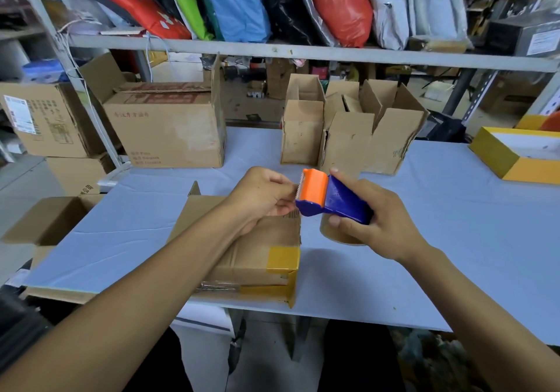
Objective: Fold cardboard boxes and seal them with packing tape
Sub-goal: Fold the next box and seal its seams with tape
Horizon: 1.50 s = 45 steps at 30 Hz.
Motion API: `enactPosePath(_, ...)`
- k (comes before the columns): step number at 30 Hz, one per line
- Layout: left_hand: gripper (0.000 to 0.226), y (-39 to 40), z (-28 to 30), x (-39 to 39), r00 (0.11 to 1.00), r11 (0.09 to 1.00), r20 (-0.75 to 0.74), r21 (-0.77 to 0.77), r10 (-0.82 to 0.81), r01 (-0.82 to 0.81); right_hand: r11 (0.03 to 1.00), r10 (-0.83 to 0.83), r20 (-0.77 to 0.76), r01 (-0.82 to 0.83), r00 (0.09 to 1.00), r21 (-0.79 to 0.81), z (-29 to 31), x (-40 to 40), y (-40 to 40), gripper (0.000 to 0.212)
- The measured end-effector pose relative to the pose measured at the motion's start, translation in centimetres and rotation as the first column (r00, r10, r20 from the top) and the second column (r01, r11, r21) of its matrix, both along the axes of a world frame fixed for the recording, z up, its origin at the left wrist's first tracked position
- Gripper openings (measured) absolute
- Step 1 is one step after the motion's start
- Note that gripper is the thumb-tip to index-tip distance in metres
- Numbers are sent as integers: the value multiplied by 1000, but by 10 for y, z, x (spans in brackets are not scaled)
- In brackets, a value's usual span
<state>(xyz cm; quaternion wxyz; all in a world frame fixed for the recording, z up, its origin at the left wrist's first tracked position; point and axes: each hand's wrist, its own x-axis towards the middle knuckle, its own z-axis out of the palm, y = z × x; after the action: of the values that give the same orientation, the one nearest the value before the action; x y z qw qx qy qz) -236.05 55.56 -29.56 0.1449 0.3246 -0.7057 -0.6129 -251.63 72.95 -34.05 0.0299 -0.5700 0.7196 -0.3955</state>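
Note:
A folded cardboard box (260, 249) lies on the table in front of me, with yellow tape on its near right corner. Above its right end my right hand (381, 221) holds a blue and orange tape dispenser (330, 197) with a brown tape roll (336, 234) under it. My left hand (260, 197) is at the dispenser's orange toothed end, fingers pinched there; the tape end itself is too small to make out. My left forearm crosses over the box.
The light blue table (454, 240) carries several small folded boxes (345, 130) standing at the back, a large open carton (169, 124) at the back left and a yellow tray box (521, 155) at the right. An open carton (45, 218) sits left of the table. Shelves with coloured bags hang above.

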Motion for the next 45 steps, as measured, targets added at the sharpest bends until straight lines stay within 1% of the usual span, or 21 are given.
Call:
enactPosePath(3,12,1,4,1,997,994,54,-100,56,-51,1000,-8,12,8,1000,14,1,-5,0,70)
enactPosePath(7,11,-2,8,6,990,990,97,-114,100,-88,999,51,136,-53,989,14,-2,-9,4,61)
enactPosePath(10,12,-15,9,17,980,980,93,-109,178,-168,999,29,217,-37,976,31,0,-17,13,60)
enactPosePath(13,12,-23,7,26,973,973,132,-152,192,-171,993,30,263,-58,964,100,2,-21,13,58)
enactPosePath(15,13,-24,5,27,969,970,153,-177,192,-164,991,33,303,-72,952,116,2,-21,10,54)
enactPosePath(18,14,-22,4,28,965,971,201,-202,170,-129,986,36,314,-84,949,141,4,-22,9,51)
enactPosePath(22,16,-20,2,28,952,955,239,-272,189,-121,983,42,303,-93,952,156,2,-19,6,51)
enactPosePath(29,20,-31,-4,32,963,964,194,-229,184,-138,987,38,310,-85,950,138,1,-18,3,55)
enactPosePath(31,20,-32,-7,32,961,961,212,-246,180,-126,985,41,307,-90,951,148,1,-18,1,54)
enactPosePath(33,20,-31,-8,32,946,944,274,-321,175,-81,982,44,287,-94,957,163,0,-18,0,51)
enactPosePath(34,21,-30,-8,31,931,920,319,-390,177,-41,981,45,279,-95,959,170,-2,-17,0,51)
enactPosePath(36,25,-29,-5,28,891,841,412,-536,190,69,980,45,272,-96,961,177,-6,-16,-1,51)
enactPosePath(37,26,-28,-3,26,867,804,460,-580,194,128,979,48,268,-99,962,179,-7,-15,-1,51)
enactPosePath(39,26,-29,2,22,801,750,559,-619,212,233,978,52,257,-102,965,183,-9,-15,-2,52)
enactPosePath(40,31,-30,5,21,762,721,602,-636,240,275,978,52,256,-101,965,185,-10,-16,-2,53)
enactPosePath(42,51,-36,9,22,672,679,681,-642,292,356,977,48,256,-98,965,187,-11,-17,-1,54)
enactPosePath(43,54,-40,10,22,646,660,709,-632,281,407,977,48,248,-96,968,188,-11,-17,0,54)
enactPosePath(44,52,-44,11,23,645,640,727,-614,233,461,977,50,238,-97,970,190,-11,-17,-1,55)
enactPosePath(45,45,-48,12,22,669,625,729,-593,147,508,976,52,232,-99,971,194,-12,-16,-1,55)
